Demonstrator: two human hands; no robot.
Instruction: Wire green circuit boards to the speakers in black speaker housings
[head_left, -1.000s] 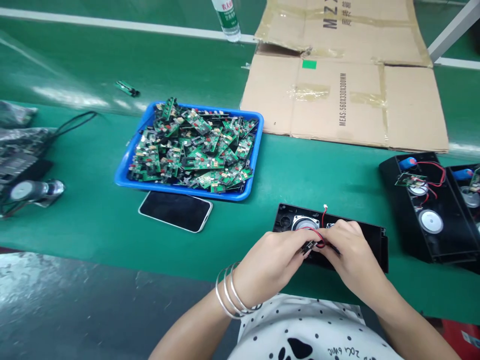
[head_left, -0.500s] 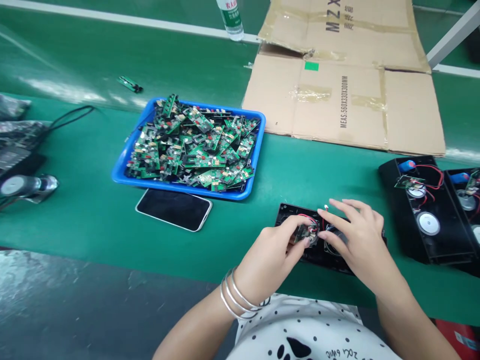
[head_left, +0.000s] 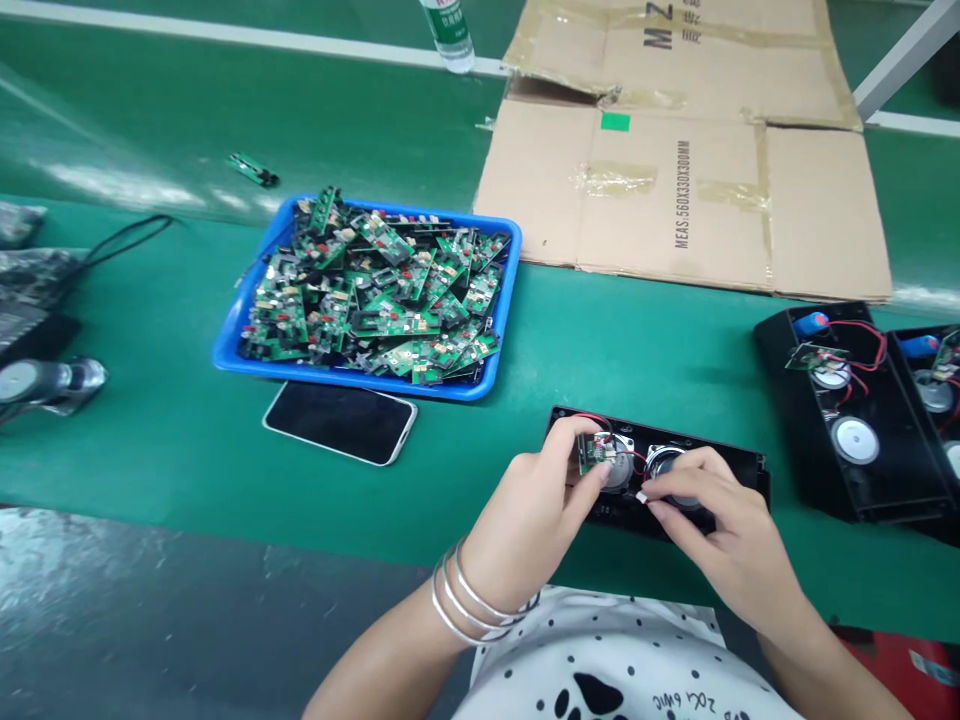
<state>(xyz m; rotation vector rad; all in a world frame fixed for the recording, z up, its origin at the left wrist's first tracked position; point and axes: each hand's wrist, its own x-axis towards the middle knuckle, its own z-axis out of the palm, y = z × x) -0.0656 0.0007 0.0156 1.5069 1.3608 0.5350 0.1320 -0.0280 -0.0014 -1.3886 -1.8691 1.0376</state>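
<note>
My left hand (head_left: 536,510) pinches a small green circuit board (head_left: 592,454) between thumb and fingers, tilted above the left speaker (head_left: 621,466). Beneath both hands lies a black speaker housing (head_left: 739,475) on the green tabletop, with two round speakers set in it. Between the thumb and forefinger of my right hand (head_left: 712,515) is a small white wire connector (head_left: 642,496), just right of the board and apart from it. Thin red and black wires run near the board and the connector. My right fingers partly cover the second speaker (head_left: 664,462).
A blue tray (head_left: 510,300) heaped with green circuit boards stands left, a phone (head_left: 341,425) before it. Flattened cardboard (head_left: 600,220) and a water bottle (head_left: 450,40) are behind. More black housings (head_left: 799,420) with wired parts stand right; one loose board (head_left: 253,169) lies at the back left.
My right hand has come down and left, its spread fingers closing on the white connector. My left hand has turned the circuit board so more of it shows. The view has shifted slightly.
</note>
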